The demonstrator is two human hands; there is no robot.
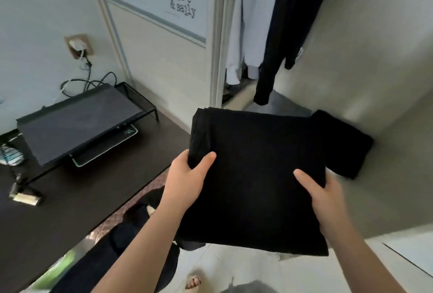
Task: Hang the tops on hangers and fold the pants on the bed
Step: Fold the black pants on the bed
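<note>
At the far left a dark desk (70,210) carries a black flat device (77,126) on a mesh stand, with cables running up to a wall socket (78,45). The left hand (185,180) grips the left edge of the folded black pants (253,175), thumb on top and fingers curled underneath. The pants are held in the air above the floor, just beside the grey bed (386,105). The right hand (328,201) clasps their lower right edge the same way (only its thumb shows on top). Further right, a second folded black garment (339,142) lies on the bed. A long black garment (281,35) hangs above it.
</note>
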